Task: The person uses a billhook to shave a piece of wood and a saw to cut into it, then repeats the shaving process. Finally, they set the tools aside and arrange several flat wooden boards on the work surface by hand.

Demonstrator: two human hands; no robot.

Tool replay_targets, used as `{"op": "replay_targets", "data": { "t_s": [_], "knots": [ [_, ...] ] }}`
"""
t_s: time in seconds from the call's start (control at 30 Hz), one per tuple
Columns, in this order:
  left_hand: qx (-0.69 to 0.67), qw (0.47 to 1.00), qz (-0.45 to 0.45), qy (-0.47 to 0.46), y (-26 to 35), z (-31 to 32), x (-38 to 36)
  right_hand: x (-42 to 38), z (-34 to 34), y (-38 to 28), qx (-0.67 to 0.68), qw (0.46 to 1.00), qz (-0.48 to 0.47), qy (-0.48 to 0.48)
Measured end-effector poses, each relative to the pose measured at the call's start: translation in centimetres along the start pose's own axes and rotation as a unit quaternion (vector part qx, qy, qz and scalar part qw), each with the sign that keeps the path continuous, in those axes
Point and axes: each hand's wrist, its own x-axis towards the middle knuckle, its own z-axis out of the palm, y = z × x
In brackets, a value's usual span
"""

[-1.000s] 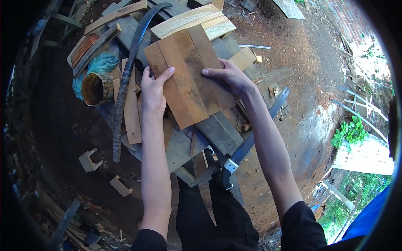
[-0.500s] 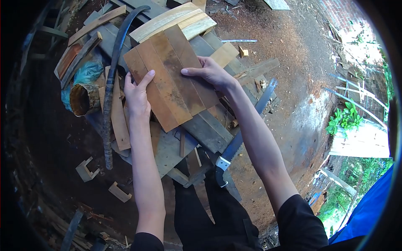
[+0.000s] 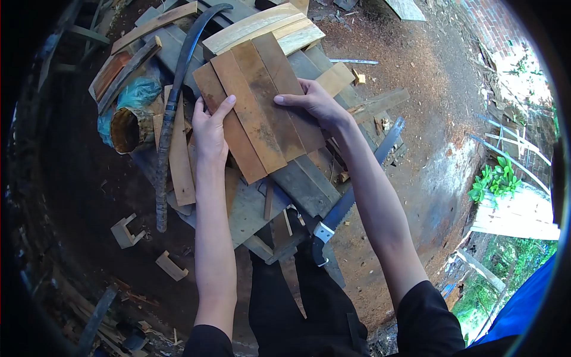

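Note:
Several thin brown wooden boards (image 3: 257,113) lie side by side in a flat panel, tilted, with dark stains on their faces. My left hand (image 3: 211,128) grips the panel's left edge, thumb on top and fingers underneath. My right hand (image 3: 318,106) clasps the right edge the same way, its fingers mostly hidden under the boards. Below the panel is a makeshift wooden bench (image 3: 253,205). A handsaw (image 3: 363,172) with a black and white handle lies to the right, and a long curved blade with a wrapped handle (image 3: 169,128) lies to the left.
Pale curved wood pieces (image 3: 264,30) are stacked behind the panel. A hollow cylinder with blue-green plastic (image 3: 126,128) stands at the left. Small wood offcuts (image 3: 171,266) lie on the dirt ground. Green leaves (image 3: 495,180) and a blue sheet (image 3: 523,303) show at the right.
The whole view has shifted, so the bench, tools and boards appear farther right and slightly higher. Both hands keep the same hold on the boards.

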Motion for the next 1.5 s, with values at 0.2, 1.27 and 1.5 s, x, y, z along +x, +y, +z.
{"op": "replay_targets", "data": {
  "t_s": [0.2, 1.27, 1.5],
  "knots": [
    [0.021, 0.999, 0.043, 0.026, -0.5, 2.2, -0.1, -0.9, -1.0, -0.9, 0.014, 1.0, 0.009, 0.012],
    [0.776, 0.622, 0.088, 0.049, -2.7, -6.2, -19.4, -0.6, -4.6, -1.3, -0.032, 0.999, 0.031, 0.026],
    [0.843, 0.522, 0.065, 0.116, -5.2, -6.8, -21.1, -0.7, -4.3, -1.7, -0.031, 0.999, 0.032, 0.032]
  ]
}}
